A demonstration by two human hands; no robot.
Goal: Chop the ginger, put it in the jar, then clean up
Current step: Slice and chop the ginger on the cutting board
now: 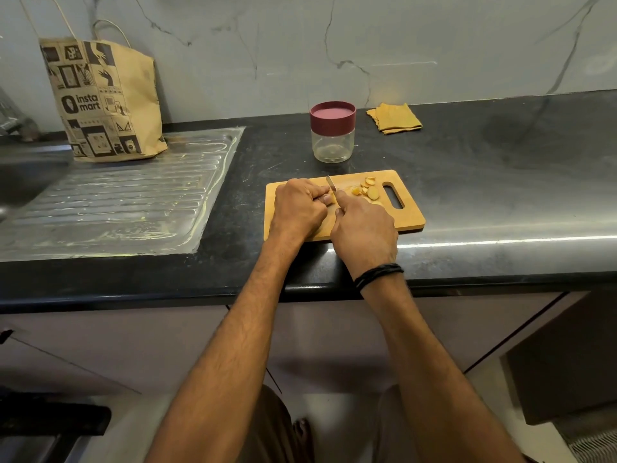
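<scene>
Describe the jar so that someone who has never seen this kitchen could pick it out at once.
On the black countertop, look just behind the wooden cutting board, toward the wall. The jar stands there upright, to the left of a folded yellow cloth. It is the only clear container in view, short and round, with a dark red lid on it.

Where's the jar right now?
In the head view the jar stands lid-on on the black counter, just behind the cutting board, with the folded yellow cloth to its right.
</scene>
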